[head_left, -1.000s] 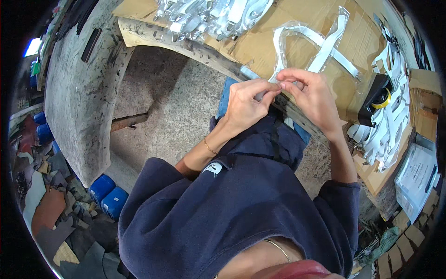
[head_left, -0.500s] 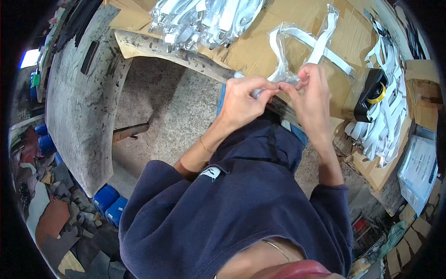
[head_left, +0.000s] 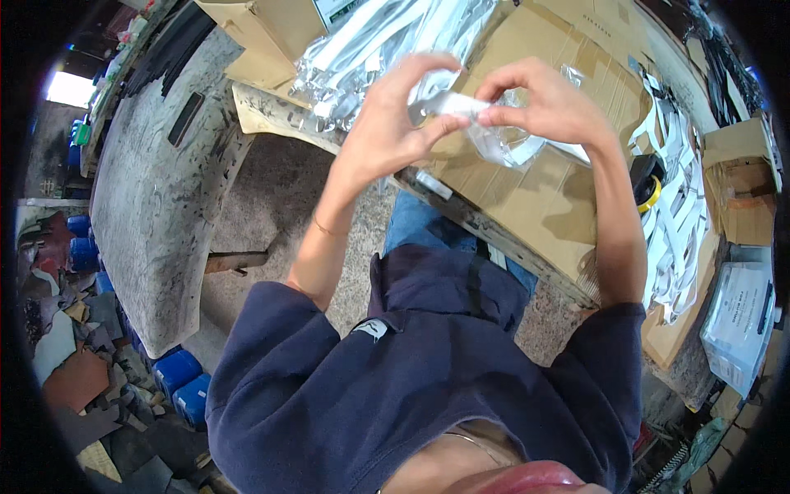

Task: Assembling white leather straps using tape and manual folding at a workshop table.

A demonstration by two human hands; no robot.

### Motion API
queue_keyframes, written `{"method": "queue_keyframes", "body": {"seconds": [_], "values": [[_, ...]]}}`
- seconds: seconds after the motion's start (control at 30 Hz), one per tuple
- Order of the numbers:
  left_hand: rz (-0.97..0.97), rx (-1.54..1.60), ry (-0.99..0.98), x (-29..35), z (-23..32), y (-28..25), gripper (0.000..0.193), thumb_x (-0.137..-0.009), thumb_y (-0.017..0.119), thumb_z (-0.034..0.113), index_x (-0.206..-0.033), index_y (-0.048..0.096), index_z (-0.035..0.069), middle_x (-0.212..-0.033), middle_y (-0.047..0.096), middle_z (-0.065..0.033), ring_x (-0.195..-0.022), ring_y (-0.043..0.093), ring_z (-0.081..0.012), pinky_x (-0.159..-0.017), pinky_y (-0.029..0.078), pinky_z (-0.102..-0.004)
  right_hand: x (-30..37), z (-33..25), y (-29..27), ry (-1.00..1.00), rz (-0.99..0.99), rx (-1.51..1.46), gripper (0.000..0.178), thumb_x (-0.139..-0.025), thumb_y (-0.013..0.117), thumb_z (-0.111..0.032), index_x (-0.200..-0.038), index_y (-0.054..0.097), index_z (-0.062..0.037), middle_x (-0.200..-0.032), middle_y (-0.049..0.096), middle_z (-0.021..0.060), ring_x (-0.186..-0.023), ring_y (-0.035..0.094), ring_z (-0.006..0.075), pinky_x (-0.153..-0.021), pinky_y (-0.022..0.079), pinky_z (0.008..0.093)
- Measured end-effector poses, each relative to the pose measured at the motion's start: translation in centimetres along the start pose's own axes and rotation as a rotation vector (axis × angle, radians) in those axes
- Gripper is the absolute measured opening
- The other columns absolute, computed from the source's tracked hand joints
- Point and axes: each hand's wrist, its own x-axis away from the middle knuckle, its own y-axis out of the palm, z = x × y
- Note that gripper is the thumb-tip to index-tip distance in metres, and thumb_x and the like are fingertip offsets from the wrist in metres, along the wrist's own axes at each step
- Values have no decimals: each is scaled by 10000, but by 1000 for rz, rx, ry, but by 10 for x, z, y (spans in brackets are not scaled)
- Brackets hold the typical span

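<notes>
A white belt in a clear plastic sleeve [head_left: 454,104] is stretched between my two hands, above the cardboard-covered table [head_left: 527,202]. My left hand [head_left: 391,123], slightly blurred, grips its left part, the thumb pressed against it. Thumb and fingers of my right hand [head_left: 547,107] pinch it just to the right. Below the fingers the clear wrapping hangs in a loose loop, and a white length runs on under my right wrist. Beyond my left hand lies a heap of white belts in clear sleeves [head_left: 362,62].
Unwrapped white belts [head_left: 679,239] lie piled at the right, beside a black tape dispenser [head_left: 648,183] with a yellow core. A small white piece [head_left: 434,184] sits on the table's near edge. An open carton [head_left: 745,181] stands far right. Left is a grey worktable [head_left: 148,189] bearing a phone [head_left: 186,119].
Both hands have moved away from the table's near edge, up over the cardboard, with the wrapped belt between them. The belt's crossed ends no longer lie spread out on the cardboard.
</notes>
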Motion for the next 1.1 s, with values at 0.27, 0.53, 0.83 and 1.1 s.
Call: {"method": "queue_keyframes", "body": {"seconds": [0.27,0.53,0.83,1.1], "values": [[330,93,-352,27,15,39,224,-762,768,144,-909,685,-3,-837,671,-106,-749,596,-135,-662,457,-274,4,0,3,26,257,-336,120,-791,730,-91,-849,678,1,-792,661,16,-771,582,75,-709,455,247],[-88,579,-493,2,-4,29,134,-825,721,81,-890,715,-35,-783,676,-33,-714,565,-64,-645,464,-227,25,12,4,45,245,-620,107,-778,748,-80,-799,673,-7,-765,663,23,-726,603,80,-672,456,220],[-31,486,-409,5,8,55,143,-826,711,95,-887,709,-35,-778,683,-61,-702,586,-93,-633,467,-272,49,24,8,12,360,-587,146,-801,749,-124,-853,688,-1,-794,656,12,-747,584,68,-685,460,227],[27,130,-226,-4,20,62,129,-794,708,99,-819,698,-27,-746,670,-159,-627,614,-227,-593,458,-299,54,12,1,55,464,-328,170,-799,748,-119,-881,703,23,-755,668,2,-716,553,38,-668,458,225]]}}
